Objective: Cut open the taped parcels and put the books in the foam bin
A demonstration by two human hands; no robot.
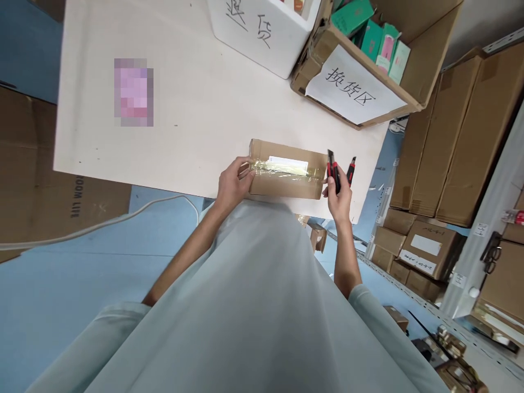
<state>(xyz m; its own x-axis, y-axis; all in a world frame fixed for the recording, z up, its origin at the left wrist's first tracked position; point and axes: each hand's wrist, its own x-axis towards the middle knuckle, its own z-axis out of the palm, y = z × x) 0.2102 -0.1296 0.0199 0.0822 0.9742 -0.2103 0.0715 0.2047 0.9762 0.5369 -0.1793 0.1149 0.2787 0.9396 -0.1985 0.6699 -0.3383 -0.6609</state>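
A small brown cardboard box lies near the table's front edge, with clear shiny tape along its middle and a white label on top. My left hand is closed on its left end, thumb near the taped seam. At the box's right end, my right hand grips a red and black box cutter, its tip pointing away from me. Just right of that hand, a second red and black box cutter lies on the table.
The white table holds a white bin and an open carton of green boxes at the back. A blurred pink item lies left. Shelves with cartons stand right; a white cable runs at left.
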